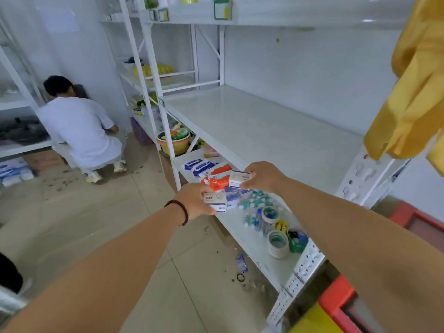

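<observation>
Item 1, far 9 o'clock: a crouching person [79,126] in white, turned toward the corner, well apart from my work.

Item 2, 11 o'clock of my hands: a basin [174,143] of mixed goods under the rack, then blue wipe packs [198,165] at the far end of the lower shelf [252,239].

Item 3: my left hand [194,198], bead bracelet [182,212] at the wrist. Its fingers are curled round 1 paper-clip box [215,201], label up, held above the shelf's front edge.

Item 4, at 2 o'clock of that box: a second box [239,179] of the same kind, pinched between thumb and fingers of my right hand [262,176], over the orange packs and clear of them.

Item 5, at 5 o'clock of my right hand: 2 stacks of tape rolls [278,243] among small stationery.

Item 6, 12 o'clock: the middle shelf [264,121], bare white board.

Item 7, 2 o'clock, frame edge: a yellow garment [413,92] hanging from the rack.

Step in hand, as I judge it: both boxes are picked up and in transit, 1 per hand, likely for sorting or restocking. The next move calls for choosing a spot, probably the board at 12 o'clock, carrying both boxes level, and setting them down side by side, edges squared, before I let go.
</observation>
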